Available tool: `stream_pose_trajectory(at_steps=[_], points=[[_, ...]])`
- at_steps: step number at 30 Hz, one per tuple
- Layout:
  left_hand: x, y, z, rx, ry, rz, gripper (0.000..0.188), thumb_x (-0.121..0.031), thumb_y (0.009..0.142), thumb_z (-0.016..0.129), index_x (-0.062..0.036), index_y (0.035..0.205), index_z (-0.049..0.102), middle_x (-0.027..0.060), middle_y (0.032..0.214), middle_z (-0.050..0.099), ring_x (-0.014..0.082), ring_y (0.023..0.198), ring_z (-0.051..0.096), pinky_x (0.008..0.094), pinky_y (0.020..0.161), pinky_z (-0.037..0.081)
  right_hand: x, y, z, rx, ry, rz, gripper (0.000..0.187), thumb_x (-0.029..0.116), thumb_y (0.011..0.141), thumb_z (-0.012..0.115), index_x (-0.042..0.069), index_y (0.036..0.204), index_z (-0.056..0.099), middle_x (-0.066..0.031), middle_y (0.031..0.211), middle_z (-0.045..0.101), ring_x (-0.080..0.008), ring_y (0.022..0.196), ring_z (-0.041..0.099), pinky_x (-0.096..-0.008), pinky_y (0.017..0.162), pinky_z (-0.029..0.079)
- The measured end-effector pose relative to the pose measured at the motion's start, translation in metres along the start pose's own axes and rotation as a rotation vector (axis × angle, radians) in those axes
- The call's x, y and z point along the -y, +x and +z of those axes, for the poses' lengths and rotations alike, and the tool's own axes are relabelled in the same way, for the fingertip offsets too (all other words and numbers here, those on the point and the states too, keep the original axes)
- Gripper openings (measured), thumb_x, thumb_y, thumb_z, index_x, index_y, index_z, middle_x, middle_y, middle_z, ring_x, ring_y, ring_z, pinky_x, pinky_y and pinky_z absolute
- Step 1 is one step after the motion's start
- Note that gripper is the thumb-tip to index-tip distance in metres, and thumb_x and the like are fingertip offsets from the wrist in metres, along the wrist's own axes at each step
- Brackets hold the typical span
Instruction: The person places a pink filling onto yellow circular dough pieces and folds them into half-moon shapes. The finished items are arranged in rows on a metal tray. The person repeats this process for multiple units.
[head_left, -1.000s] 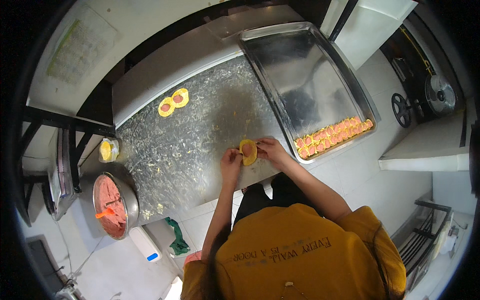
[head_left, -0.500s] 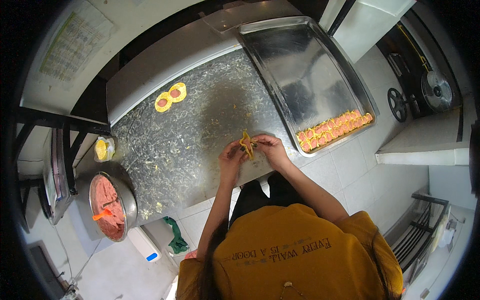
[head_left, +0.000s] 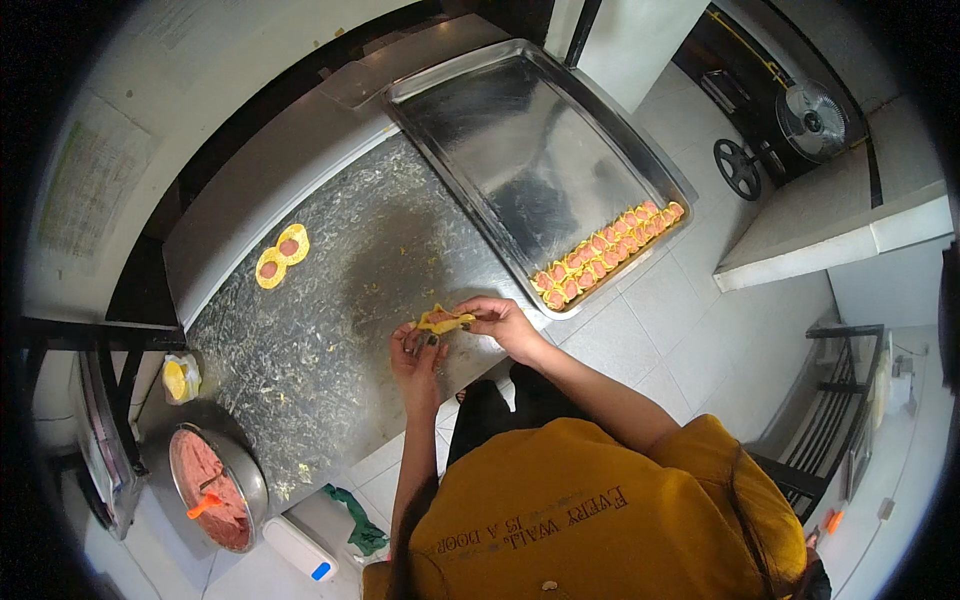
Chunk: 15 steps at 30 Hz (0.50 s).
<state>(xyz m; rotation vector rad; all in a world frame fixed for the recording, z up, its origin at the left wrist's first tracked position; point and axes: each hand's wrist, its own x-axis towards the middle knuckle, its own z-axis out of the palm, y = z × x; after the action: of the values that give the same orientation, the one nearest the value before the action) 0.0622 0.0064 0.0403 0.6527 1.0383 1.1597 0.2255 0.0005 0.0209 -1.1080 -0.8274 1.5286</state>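
Between my two hands, above the table's near edge, is a yellow dumpling wrapper with pink meat filling (head_left: 441, 320). My left hand (head_left: 415, 358) pinches its left end and underside, while my right hand (head_left: 496, 323) pinches the right end between thumb and fingers. Two more round yellow wrappers (head_left: 293, 232), each with a dab of pink filling, lie overlapping on the floured table toward the far left. Rows of open-topped filled dumplings (head_left: 606, 256) stand along the near right end of a large metal tray (head_left: 500, 150).
At the left, a steel bowl (head_left: 250, 478) holds pink meat filling and an orange-handled tool (head_left: 205, 505). A bag of yellow wrappers (head_left: 180, 380) sits by the table's left edge. Below the bowl is a white device (head_left: 297, 548) beside a green cloth (head_left: 360, 525). A fan (head_left: 810, 120) stands at the far right.
The wrapper has turned from upright to nearly level between my fingers, and its edges have spread. The whole view has shifted and tilted; table, tray and bowl look otherwise the same.
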Motion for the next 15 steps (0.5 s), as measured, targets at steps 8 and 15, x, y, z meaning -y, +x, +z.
stream_pose_trajectory(at_steps=[8,15], points=[[0.024,0.009,-0.028,0.099,0.874,0.374,0.018,0.002,0.072,0.064,0.0006,0.089,0.06,0.0074,0.088,0.061,0.0162,0.08,0.062,0.0265,0.071,0.052,-0.011,0.008,-0.016,0.078,-0.529,-0.09,0.032,-0.011,0.073,0.059,0.001,0.103,0.061,-0.0027,0.087,0.063,-0.0092,0.079,0.058,-0.0241,0.072,0.048],[0.029,0.005,-0.014,0.152,0.899,0.319,0.022,0.001,0.069,0.066,-0.0034,0.09,0.061,0.0102,0.088,0.063,0.0186,0.077,0.063,0.0285,0.067,0.051,-0.003,0.001,-0.011,0.112,-0.812,-0.191,0.041,-0.007,0.062,0.064,0.0,0.102,0.058,-0.0157,0.095,0.06,-0.0284,0.087,0.061,-0.0335,0.074,0.049]])
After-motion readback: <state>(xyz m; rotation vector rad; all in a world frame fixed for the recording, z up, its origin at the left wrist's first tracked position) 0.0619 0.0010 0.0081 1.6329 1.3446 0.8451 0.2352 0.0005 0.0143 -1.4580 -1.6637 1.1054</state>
